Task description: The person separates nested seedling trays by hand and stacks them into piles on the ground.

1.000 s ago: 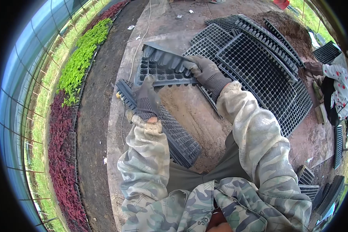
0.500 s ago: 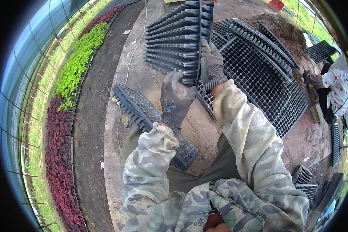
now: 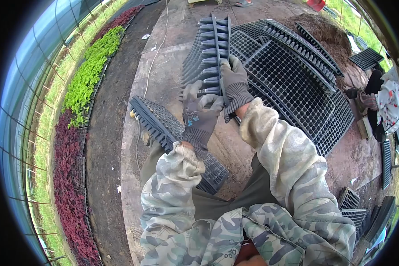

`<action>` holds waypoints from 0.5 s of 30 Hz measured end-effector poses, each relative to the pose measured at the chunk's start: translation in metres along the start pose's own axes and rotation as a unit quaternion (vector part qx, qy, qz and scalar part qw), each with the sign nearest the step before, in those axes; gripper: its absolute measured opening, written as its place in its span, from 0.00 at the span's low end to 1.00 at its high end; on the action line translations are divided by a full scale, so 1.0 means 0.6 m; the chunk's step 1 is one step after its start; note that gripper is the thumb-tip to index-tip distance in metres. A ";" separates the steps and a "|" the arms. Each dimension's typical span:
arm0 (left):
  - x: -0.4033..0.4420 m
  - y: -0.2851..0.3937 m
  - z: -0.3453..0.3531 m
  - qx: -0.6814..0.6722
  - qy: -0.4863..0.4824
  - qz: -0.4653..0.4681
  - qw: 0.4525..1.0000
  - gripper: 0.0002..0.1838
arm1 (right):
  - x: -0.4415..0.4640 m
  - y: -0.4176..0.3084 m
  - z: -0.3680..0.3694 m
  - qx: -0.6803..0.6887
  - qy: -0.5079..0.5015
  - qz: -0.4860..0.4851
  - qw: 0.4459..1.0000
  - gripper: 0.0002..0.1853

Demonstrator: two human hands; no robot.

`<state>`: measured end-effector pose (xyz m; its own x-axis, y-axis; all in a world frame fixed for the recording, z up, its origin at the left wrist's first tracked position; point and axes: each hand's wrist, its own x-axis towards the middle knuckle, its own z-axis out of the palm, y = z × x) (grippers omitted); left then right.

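In front of me two black plastic seedling trays (image 3: 215, 48) stand on edge, pressed close together, their cell undersides facing left. My right hand (image 3: 235, 80), in a grey glove, grips their right side near the lower end. My left hand (image 3: 201, 113), also gloved, has its fingers curled at the lower left corner of the same trays. Below the left forearm, a few more seedling trays (image 3: 159, 119) lie tilted by my legs, partly hidden by the sleeve.
To the right lies a heap of seedling trays (image 3: 288, 75) beside a pile of brown soil (image 3: 328, 44). Another person (image 3: 385, 102) sits at the far right. Red and green seedlings (image 3: 91, 62) line the left side. A thin cord (image 3: 157, 48) runs along the ground.
The held trays have come down closer to me and turned more edge-on. Both hands have shifted slightly with them. The other person's arm at the right has moved lower.
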<state>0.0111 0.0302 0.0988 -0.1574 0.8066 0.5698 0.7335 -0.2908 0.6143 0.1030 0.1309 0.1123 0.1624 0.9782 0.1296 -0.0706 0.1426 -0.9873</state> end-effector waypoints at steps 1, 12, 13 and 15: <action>0.000 -0.004 -0.001 -0.059 -0.020 -0.053 0.997 0.10 | -0.004 0.000 0.006 0.031 -0.016 -0.005 0.999 0.17; 0.034 -0.064 -0.122 -0.304 0.077 -0.242 0.918 0.14 | 0.045 -0.036 -0.047 0.069 -0.098 0.002 0.993 0.14; 0.039 -0.073 -0.128 -0.304 0.078 -0.240 0.919 0.14 | 0.060 -0.040 -0.054 0.078 -0.103 0.045 0.991 0.13; 0.039 -0.083 -0.135 -0.402 0.086 -0.269 0.871 0.12 | 0.038 -0.071 -0.063 0.098 -0.108 0.085 0.986 0.13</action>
<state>-0.0828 0.0218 0.1255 -0.4836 0.8681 0.1120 -0.1658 -0.2165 0.9621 0.1467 0.1413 0.1538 -0.0793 0.9968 0.0020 -0.2702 -0.0196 -0.9626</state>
